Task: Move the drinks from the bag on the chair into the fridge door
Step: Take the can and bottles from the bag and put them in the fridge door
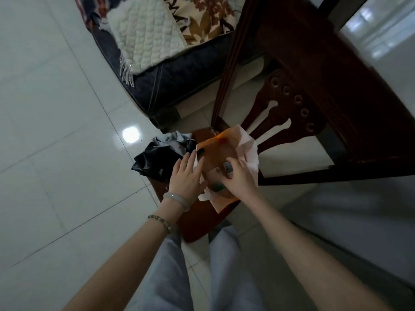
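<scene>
An orange and white bag (226,149) lies on the seat of a dark wooden chair (197,221), with its mouth spread wide. My left hand (187,176) rests flat on the bag's left edge, fingers spread. Inside the bag, my right hand (238,173) has its fingers curled around the top of a drink (228,168). Another drink (216,188) with a green label shows lower in the bag, partly hidden by my right hand. No fridge is in view.
A crumpled black plastic bag (161,158) sits on the chair just left of the orange bag. The chair's carved back (289,104) rises behind. A dark sofa (179,81) with a white cushion stands at the back. Pale floor tiles (56,153) spread to the left.
</scene>
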The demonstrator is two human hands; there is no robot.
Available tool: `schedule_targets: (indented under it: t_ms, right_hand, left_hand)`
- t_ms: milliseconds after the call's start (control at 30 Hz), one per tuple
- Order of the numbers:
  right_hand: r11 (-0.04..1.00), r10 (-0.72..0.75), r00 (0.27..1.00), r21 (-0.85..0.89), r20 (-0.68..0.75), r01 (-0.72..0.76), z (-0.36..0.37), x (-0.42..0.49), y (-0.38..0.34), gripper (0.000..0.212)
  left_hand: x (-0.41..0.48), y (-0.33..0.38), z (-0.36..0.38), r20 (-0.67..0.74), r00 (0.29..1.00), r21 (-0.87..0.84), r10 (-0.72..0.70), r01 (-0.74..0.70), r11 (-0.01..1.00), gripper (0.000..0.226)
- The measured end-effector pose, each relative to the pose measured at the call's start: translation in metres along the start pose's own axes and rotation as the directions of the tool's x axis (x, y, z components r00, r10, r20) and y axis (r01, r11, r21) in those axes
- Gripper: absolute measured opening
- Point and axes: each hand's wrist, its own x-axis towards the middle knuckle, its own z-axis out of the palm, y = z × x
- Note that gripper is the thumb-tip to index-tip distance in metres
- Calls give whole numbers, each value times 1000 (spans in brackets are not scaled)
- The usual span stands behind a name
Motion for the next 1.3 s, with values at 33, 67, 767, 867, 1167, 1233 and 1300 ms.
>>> schedule_targets:
  t_ms: [33,67,767,867,1167,1233,1300]
  right_hand:
    - [1000,20,1000,5,2,-20,8,7,3,55]
    - [999,37,999,8,3,-37,16,15,6,55]
    - [952,298,918,-147,261,-267,158,134,77,93]
    - [958,285,921,-112,267,-264,149,133,70,98]
    - [960,266,962,70,68,-270,34,56,17,89]
    - [973,214,976,95,-50,-208,5,33,8,90]
    - [957,246,966,180,-81,-228,-19,16,3,88]
  left_hand:
    - [7,-4,7,19,999,46,37,-37,998,73]
    - [14,-8,13,25,996,96,88,-90,991,74]
    - [75,-46,52,-68,941,330,332,-293,898,98]
    - [74,-48,52,-34,941,362,335,-301,882,99]
    - [63,-29,37,-123,916,311,382,-330,891,53]
    - [56,-16,31,-112,897,287,427,-383,878,53]
    - [55,-5,25,-103,882,292,459,-414,862,54]
